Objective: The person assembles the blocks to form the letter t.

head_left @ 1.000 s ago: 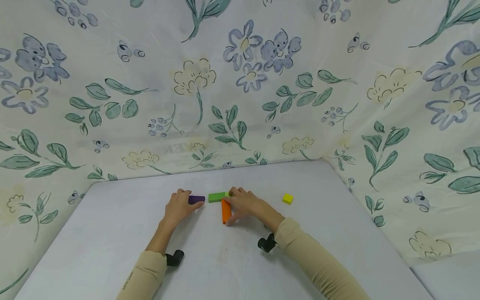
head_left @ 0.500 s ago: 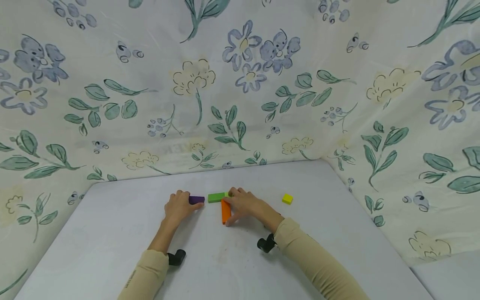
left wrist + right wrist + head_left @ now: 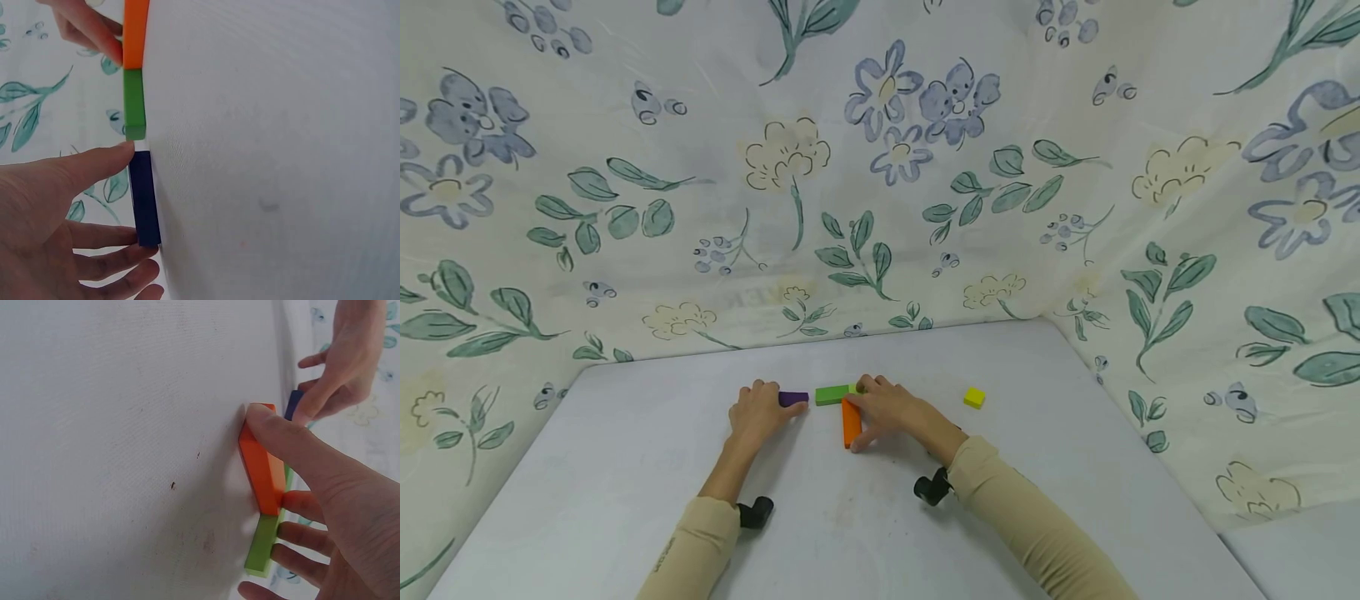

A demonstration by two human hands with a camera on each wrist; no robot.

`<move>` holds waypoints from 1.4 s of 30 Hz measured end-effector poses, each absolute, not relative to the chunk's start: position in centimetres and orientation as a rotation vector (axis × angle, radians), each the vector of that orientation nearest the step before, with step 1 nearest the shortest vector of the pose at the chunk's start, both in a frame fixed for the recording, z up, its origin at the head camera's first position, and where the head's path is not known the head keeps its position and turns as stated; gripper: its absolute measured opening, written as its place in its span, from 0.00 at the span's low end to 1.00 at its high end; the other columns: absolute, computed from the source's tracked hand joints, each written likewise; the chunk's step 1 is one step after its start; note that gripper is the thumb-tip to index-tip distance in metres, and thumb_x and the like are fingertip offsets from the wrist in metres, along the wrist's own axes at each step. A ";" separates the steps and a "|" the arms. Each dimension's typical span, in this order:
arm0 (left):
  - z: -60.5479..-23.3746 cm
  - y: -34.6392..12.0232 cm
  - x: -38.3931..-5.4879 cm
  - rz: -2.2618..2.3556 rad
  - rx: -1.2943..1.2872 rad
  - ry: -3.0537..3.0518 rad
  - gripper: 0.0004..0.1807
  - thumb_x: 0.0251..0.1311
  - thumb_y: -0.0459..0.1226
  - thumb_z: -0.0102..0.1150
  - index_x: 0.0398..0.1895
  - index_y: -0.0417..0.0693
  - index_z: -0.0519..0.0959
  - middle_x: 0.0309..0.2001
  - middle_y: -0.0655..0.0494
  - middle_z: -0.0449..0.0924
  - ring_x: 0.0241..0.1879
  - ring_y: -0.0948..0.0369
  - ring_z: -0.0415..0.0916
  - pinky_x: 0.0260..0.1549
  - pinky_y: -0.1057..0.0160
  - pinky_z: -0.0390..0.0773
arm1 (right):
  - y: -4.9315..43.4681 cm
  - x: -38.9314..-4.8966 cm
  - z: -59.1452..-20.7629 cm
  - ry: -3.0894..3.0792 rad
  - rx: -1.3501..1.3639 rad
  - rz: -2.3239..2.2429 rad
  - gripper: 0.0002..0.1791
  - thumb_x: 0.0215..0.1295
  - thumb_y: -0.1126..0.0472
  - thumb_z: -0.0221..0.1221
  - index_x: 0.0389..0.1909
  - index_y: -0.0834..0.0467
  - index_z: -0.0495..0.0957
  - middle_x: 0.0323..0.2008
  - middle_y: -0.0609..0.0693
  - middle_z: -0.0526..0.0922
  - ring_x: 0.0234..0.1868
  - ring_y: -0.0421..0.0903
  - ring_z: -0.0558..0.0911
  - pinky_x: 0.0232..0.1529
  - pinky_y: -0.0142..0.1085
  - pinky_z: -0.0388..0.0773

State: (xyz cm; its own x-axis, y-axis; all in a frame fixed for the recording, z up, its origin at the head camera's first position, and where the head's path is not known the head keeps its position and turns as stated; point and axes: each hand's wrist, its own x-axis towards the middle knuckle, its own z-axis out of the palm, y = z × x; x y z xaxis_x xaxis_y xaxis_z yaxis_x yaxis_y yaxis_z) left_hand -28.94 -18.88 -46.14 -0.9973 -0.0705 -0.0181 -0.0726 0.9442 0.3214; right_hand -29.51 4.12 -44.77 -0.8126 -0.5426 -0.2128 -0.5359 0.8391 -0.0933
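Observation:
My left hand (image 3: 758, 414) holds a dark purple block (image 3: 793, 399) between thumb and fingertips on the white table. In the left wrist view the thumb is at one end of this purple block (image 3: 145, 199) and fingers at the other. A green block (image 3: 832, 395) lies just to its right, with a small gap between. My right hand (image 3: 889, 410) grips an orange block (image 3: 852, 423) lengthwise, thumb on its near end. Beyond the orange block's far end is a light green block (image 3: 260, 549), touched by fingers of that hand and partly hidden by them in the head view.
A small yellow block (image 3: 974, 397) lies apart on the right. Black wrist cameras stick out from the left wrist (image 3: 757, 512) and the right wrist (image 3: 932, 487). A floral sheet (image 3: 880, 217) hangs behind and beside the white table (image 3: 850, 533).

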 end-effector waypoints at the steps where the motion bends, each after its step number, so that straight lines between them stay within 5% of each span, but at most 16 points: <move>1: -46.1 -18.9 -29.0 0.507 -0.112 3.093 0.35 0.55 0.55 0.66 0.50 0.32 0.77 0.44 0.38 0.75 0.47 0.42 0.68 0.43 0.43 0.73 | 4.1 -29.5 -44.7 2.788 -0.827 -0.044 0.48 0.49 0.31 0.66 0.72 0.41 0.64 0.68 0.49 0.65 0.64 0.49 0.67 0.64 0.46 0.73; 8: -46.2 -19.0 -29.0 0.455 -0.119 3.141 0.32 0.54 0.55 0.67 0.43 0.32 0.78 0.40 0.38 0.75 0.42 0.44 0.69 0.36 0.47 0.71 | 4.1 -29.5 -44.7 2.790 -0.834 -0.033 0.48 0.49 0.30 0.66 0.72 0.41 0.64 0.69 0.49 0.64 0.64 0.49 0.67 0.62 0.44 0.74; 42: -46.3 -19.5 -28.9 0.505 -0.109 3.097 0.35 0.54 0.54 0.67 0.50 0.30 0.76 0.43 0.38 0.76 0.46 0.43 0.70 0.42 0.44 0.73 | 4.2 -29.6 -45.1 2.784 -0.826 -0.067 0.49 0.49 0.30 0.67 0.72 0.40 0.63 0.69 0.49 0.64 0.63 0.48 0.66 0.61 0.42 0.75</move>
